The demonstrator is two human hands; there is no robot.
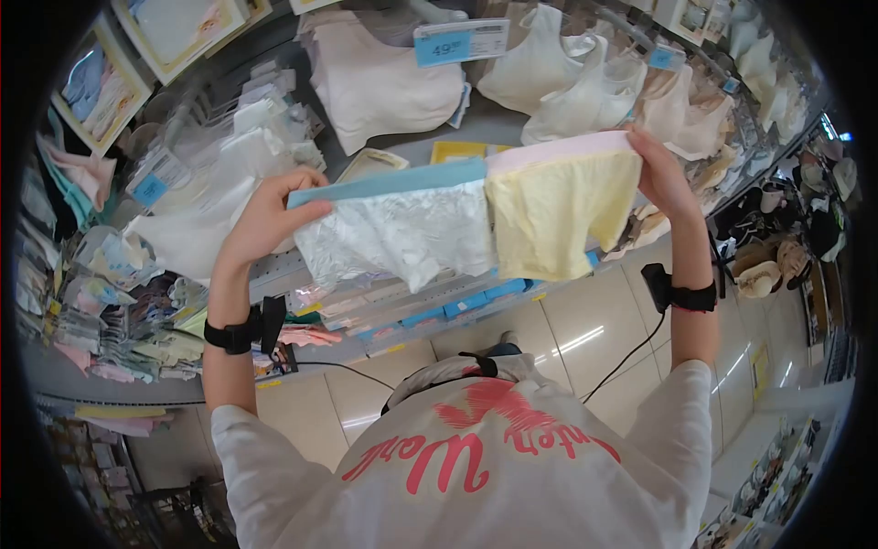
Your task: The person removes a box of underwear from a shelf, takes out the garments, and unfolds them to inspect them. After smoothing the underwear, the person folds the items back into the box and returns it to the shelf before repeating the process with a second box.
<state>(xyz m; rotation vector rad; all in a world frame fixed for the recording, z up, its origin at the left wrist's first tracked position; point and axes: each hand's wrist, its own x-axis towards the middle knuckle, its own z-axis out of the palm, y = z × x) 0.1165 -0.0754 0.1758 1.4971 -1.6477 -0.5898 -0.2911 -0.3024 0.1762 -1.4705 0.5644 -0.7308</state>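
Observation:
Two pairs of underpants are stretched side by side in front of me, meeting in the middle. The left pair of white underpants (pixel 402 229) has a light blue waistband and a faint pattern. On the right hang the yellow underpants (pixel 560 218), with a pale pink waistband. My left hand (pixel 274 215) pinches the outer end of the blue waistband between thumb and fingers. Closed on the far end of the pink waistband is my right hand (pixel 660 174). Both garments hang down from their waistbands, which slope slightly up to the right.
A white bra top (pixel 384 82) hangs behind the underpants, beside a price tag (pixel 461 42). More white bras (pixel 572 82) hang to its right, and packaged garments (pixel 265 119) to the left. Lower shelves hold blue boxes (pixel 457 306). Tiled floor (pixel 585 320) lies below.

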